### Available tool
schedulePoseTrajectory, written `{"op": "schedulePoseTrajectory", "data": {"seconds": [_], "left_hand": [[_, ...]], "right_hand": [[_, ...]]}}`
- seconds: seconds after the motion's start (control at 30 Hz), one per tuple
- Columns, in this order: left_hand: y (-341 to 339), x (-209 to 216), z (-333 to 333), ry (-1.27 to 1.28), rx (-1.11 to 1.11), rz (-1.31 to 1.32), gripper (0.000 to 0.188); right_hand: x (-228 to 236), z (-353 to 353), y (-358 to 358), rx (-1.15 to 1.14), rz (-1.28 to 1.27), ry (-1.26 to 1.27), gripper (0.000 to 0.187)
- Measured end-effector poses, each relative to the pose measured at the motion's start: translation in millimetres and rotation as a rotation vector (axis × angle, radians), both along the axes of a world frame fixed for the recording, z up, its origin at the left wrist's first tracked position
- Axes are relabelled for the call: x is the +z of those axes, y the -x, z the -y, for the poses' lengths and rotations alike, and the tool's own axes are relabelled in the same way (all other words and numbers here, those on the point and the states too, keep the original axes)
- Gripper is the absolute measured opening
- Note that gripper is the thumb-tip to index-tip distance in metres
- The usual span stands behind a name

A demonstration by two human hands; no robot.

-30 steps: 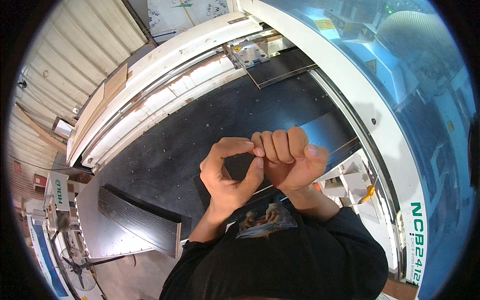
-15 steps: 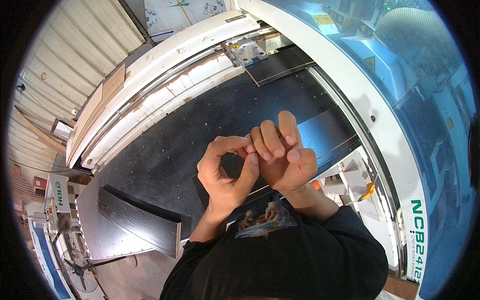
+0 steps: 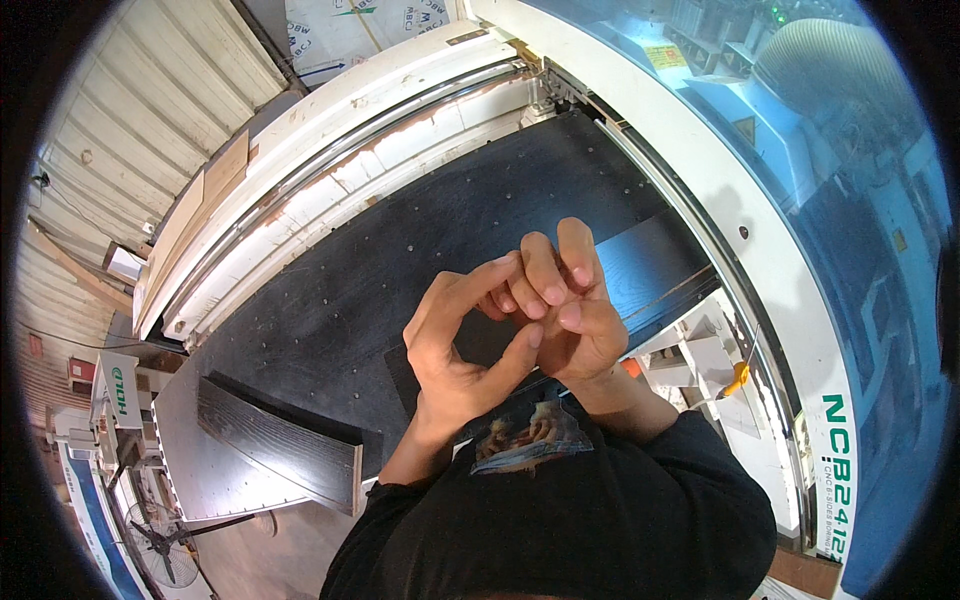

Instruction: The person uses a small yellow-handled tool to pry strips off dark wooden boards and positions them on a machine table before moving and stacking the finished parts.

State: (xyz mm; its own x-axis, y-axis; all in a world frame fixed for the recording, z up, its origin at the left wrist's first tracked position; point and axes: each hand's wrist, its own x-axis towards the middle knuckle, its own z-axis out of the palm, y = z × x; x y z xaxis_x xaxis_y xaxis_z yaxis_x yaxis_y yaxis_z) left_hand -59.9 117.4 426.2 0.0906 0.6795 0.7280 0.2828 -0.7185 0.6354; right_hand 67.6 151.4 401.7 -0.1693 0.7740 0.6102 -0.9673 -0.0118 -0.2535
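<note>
My left hand [image 3: 445,340] and my right hand [image 3: 570,310] are raised together in front of my chest, over the near edge of a dark worktable [image 3: 390,260]. The left thumb and forefinger curve apart in a ring, their tips beside the right fingers. On the right, the fingers curl loosely with gaps between them, palm towards me. No object shows in either hand, though the place where the fingers meet is partly hidden. Close to my right hand lies a black wood-grain panel [image 3: 655,265]. Another dark panel [image 3: 290,445] rests at the left.
A white machine frame [image 3: 700,140] with a blue transparent cover [image 3: 880,270] curves along the right. A guide rail [image 3: 330,165] borders the far side. An orange-yellow handled tool [image 3: 738,380] hangs at the right. A floor fan [image 3: 160,540] stands at lower left.
The left thumb and forefinger have spread from a pinch near the right fingertips. At the far end, the clamp carriage and the dark panel by it have gone from view.
</note>
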Motion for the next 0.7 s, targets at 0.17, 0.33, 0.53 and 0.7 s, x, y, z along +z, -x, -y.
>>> {"op": "schedulePoseTrajectory", "data": {"seconds": [0.17, 0.33, 0.53, 0.7], "left_hand": [[-1.9, -0.8, -3.0, -0.074, 0.051, -0.017, 0.048], [-1.7, -4.3, -2.5, -0.125, 0.082, -0.031, 0.046], [-2.5, -8.4, -2.6, -0.181, 0.134, -0.052, 0.045], [-6.0, -9.9, -4.3, -0.264, 0.188, -0.090, 0.046]], "right_hand": [[0.4, 1.8, -0.2, 0.023, 0.010, 0.004, 0.027], [-1.2, 2.2, 1.0, 0.037, 0.023, -0.040, 0.024], [-2.5, 5.8, 2.5, 0.039, 0.010, 0.021, 0.029], [-2.7, 7.2, 2.5, 0.065, -0.021, 0.023, 0.027]]}}
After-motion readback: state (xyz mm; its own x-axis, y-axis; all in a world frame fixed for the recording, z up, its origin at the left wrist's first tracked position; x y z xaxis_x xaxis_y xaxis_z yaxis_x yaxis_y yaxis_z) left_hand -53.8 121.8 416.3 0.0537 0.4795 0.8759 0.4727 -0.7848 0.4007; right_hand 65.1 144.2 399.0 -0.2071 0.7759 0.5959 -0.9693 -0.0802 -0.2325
